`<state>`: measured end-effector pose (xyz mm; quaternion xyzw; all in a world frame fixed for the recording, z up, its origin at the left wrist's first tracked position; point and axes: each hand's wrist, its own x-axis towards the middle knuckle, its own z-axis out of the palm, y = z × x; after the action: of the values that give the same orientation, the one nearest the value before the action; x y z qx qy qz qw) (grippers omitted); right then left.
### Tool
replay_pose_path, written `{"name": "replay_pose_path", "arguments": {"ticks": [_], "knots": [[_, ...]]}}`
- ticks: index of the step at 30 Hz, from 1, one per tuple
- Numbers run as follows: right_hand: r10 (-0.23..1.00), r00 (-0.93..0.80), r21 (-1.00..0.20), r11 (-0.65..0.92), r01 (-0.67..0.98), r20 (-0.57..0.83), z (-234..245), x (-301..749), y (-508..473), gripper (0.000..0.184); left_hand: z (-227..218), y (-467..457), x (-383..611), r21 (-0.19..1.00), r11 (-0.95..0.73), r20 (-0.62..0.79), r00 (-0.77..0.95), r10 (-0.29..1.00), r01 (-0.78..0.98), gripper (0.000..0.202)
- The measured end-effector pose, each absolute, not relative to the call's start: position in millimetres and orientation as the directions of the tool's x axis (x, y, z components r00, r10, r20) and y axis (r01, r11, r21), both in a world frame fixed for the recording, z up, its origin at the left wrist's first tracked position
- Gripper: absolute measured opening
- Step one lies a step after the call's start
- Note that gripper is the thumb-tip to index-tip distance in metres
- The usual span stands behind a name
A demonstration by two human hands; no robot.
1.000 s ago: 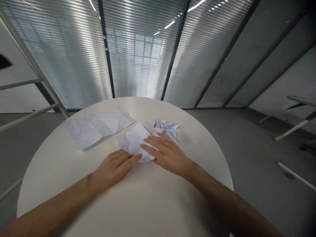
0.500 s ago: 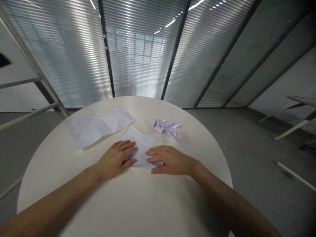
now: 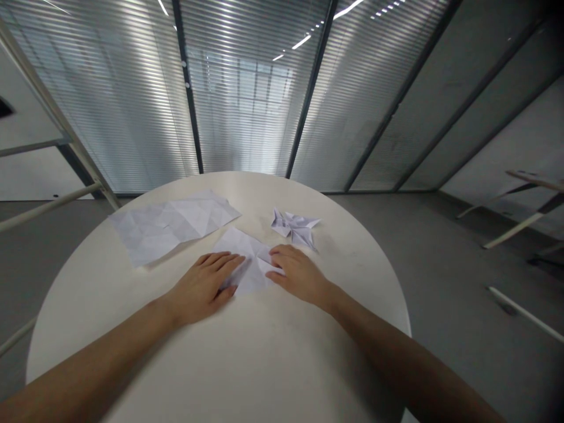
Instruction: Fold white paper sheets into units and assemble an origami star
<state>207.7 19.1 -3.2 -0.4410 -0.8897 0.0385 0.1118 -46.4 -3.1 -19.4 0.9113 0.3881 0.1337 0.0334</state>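
A small folded sheet of white paper (image 3: 252,275) lies on the round white table, its creases meeting near the middle. My left hand (image 3: 203,289) rests flat on the left side of that sheet, fingers stretched forward and thumb apart. At the right edge, my right hand (image 3: 300,275) has its fingers and thumb around a raised flap of the paper; its fingertips partly cover the flap. Just beyond this hand sits a folded paper shape (image 3: 297,227) with several pointed ends.
A larger creased sheet of paper (image 3: 171,226) lies at the table's far left. The round table (image 3: 264,364) has its far edge near a glass wall with blinds (image 3: 247,117). Pale metal bars (image 3: 53,207) stand at the left, and another table (image 3: 535,182) at the right.
My right hand has shifted slightly up from lying over the paper's right side and now holds a lifted flap there. My left hand stays in nearly the same place.
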Motion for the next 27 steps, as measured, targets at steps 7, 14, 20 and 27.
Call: {"name": "replay_pose_path", "arguments": {"ticks": [7,14,20,27], "knots": [[0.812,-0.506,-0.082,0.548,0.832,0.291,3,209,16,0.033,-13,-6,-45,0.135,-0.811,0.178,0.791,0.585,0.569,0.045],[0.707,-0.696,0.131,0.684,0.718,0.126,0,193,-3,0.014,-12,-11,-39,0.139,-0.849,0.233,0.816,0.529,0.51,0.039],[0.771,-0.625,0.135,0.611,0.78,0.122,-6,177,-16,0.023,-6,-14,-37,0.158,-0.86,0.222,0.831,0.51,0.485,0.037],[0.777,-0.615,0.032,0.617,0.787,0.134,-1,182,-15,0.045,1,-17,-45,0.243,-0.863,0.15,0.862,0.484,0.443,0.044]]}}
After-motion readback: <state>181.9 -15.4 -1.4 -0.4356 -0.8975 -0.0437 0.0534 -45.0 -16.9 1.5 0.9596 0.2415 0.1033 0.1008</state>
